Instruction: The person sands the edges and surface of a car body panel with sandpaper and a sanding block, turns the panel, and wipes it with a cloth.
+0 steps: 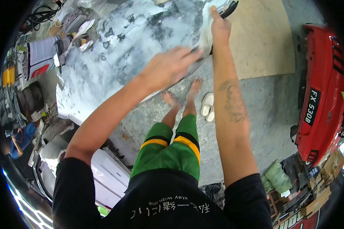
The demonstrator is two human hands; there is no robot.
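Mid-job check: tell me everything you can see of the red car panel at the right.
The red car panel looks glossy and hard, running down the view's right side. It has black slatted details toward both ends and a black plate reading FX 530B in white; other lettering is too small to read. Neither left hand nor right hand touches it. Its support is unclear.

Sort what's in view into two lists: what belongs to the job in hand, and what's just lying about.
In the job, judging by the hands:
- dark-edged piece, in the right hand
- patchy white-and-grey surface, beside the left hand, which is blurred

Apparently just lying about:
- cream slippers
- red car bumper
- green bag
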